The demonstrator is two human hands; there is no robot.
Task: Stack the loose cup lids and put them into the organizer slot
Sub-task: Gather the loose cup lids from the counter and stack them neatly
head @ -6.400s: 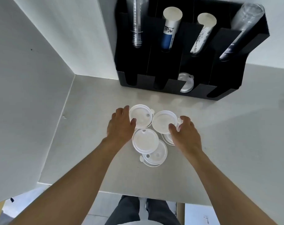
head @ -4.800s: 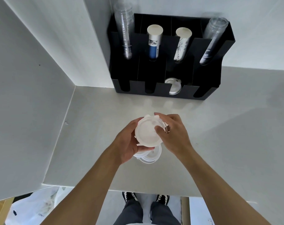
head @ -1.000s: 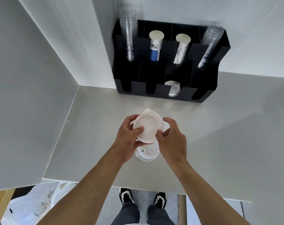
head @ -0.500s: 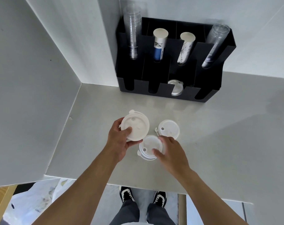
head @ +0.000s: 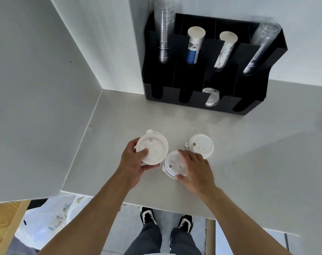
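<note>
My left hand [head: 132, 164] grips a small stack of white cup lids [head: 153, 149], held just above the table. My right hand [head: 195, 169] rests on another white lid stack [head: 173, 165] lying on the table, with fingers around its right rim. A third lid pile [head: 201, 145] lies untouched just beyond my right hand. The black organizer [head: 199, 103] stands at the back; its third front slot holds white lids [head: 211, 97].
Stacks of clear cups [head: 164, 30] and paper cups [head: 194, 46] stand in the organizer's rear slots. White walls [head: 46, 89] close in the left side. The table's front edge [head: 156, 206] is near my body; a plastic bag [head: 49, 221] lies on the floor.
My hands, joined on one stack a second ago, have separated. The left carried its stack left. The right dropped onto the lids on the table, closing around their rim.
</note>
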